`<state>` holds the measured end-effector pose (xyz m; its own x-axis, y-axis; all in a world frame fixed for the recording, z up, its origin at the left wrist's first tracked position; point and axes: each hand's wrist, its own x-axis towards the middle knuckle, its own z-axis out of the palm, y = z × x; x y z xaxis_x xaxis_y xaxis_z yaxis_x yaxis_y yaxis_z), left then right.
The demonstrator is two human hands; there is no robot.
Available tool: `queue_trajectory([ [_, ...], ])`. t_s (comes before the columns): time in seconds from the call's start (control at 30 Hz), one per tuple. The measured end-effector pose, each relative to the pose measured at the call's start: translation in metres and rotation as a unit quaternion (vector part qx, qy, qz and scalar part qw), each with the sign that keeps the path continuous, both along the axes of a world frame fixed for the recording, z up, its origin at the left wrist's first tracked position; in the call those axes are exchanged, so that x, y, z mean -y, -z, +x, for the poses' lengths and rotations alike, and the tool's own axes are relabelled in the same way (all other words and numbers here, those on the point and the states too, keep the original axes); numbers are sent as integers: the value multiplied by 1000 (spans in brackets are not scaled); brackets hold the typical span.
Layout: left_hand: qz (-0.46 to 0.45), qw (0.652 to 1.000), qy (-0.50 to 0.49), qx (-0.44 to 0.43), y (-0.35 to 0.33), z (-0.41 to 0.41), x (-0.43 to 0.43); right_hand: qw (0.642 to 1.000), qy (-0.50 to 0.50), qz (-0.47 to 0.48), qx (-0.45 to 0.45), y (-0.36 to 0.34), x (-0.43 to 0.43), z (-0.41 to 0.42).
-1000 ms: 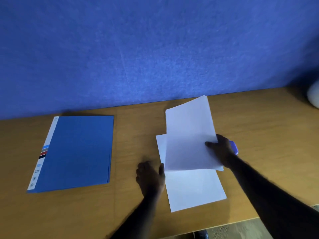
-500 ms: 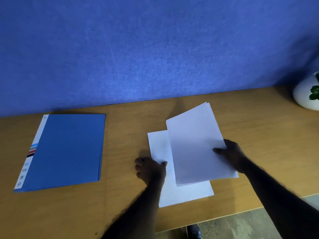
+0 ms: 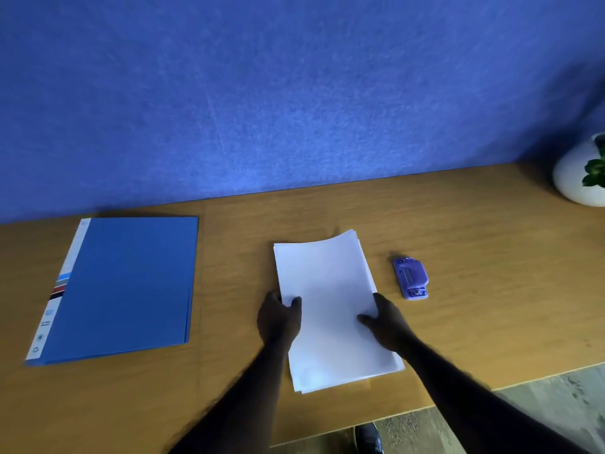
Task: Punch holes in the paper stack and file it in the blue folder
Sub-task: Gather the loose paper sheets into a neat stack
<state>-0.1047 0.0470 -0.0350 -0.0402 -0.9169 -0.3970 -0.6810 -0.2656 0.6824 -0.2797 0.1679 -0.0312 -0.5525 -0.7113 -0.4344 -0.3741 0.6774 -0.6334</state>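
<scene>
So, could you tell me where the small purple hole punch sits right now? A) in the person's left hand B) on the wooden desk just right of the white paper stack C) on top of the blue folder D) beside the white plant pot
B: the small purple hole punch lies untouched on the wooden desk, just right of the white paper stack that both hands hold.

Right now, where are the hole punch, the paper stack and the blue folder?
hole punch (image 3: 411, 278): head view, middle of its purple top.
paper stack (image 3: 330, 290): head view, bare top sheet.
blue folder (image 3: 127, 283): head view, middle of closed cover.
</scene>
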Motion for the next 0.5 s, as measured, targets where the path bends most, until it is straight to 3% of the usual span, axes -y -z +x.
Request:
queue_trajectory([
  [0.17,1,995,37,-92,5,1,2,994,-11,55,-95,8,4,13],
  [0.27,-42,991,66,-109,0,4,1,992,64,1,-106,11,10,7],
  [0.5,-58,971,82,-216,-17,26,25,968,166,-129,138,-6,61,-4],
])
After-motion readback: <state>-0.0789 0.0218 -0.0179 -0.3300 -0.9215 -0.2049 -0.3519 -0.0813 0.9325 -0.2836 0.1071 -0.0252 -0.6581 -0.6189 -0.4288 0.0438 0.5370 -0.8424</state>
